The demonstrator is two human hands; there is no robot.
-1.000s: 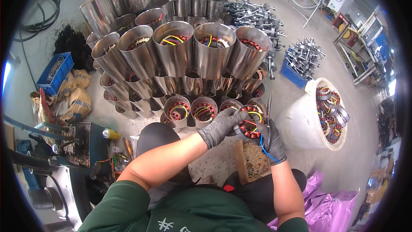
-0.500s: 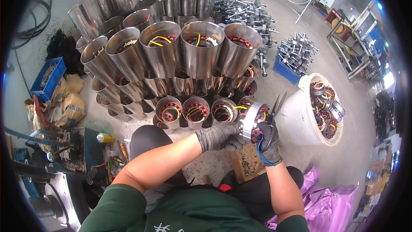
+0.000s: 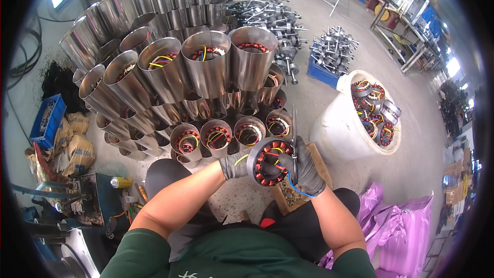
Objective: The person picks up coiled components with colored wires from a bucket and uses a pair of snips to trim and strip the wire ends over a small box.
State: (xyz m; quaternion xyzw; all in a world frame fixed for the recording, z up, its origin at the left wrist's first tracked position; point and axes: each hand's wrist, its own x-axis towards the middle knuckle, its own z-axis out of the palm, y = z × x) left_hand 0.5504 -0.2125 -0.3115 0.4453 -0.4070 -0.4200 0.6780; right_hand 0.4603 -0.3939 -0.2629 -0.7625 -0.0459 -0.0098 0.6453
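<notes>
A motor stator [image 3: 261, 153], a grey steel ring with red-and-black windings, is held up in front of me with its open face showing. My gloved left hand [image 3: 234, 166] is closed on its left side. Yellow and blue lead wires come off the ring, the blue one [image 3: 296, 188] hanging below my right hand. My gloved right hand [image 3: 310, 172] is closed on scissors [image 3: 294, 135], their blades together and pointing away from me. Its fingers reach to the stator's right edge by the wires. The scissors' handles are mostly hidden in the glove.
Steel cylinders [image 3: 208, 74] are stacked ahead, several with stators inside. A white bucket [image 3: 334, 126] of stators stands at right, beyond a wooden box [image 3: 319, 162]. Shafted rotors [image 3: 334, 46] fill a blue crate [image 3: 321, 72]. Purple bags [image 3: 404, 226] lie at lower right, a machine at left.
Both hands have come left and nearer with the stator, which has turned so that its open face shows. The scissors' blades have gone from spread to together. The view has shifted right.
</notes>
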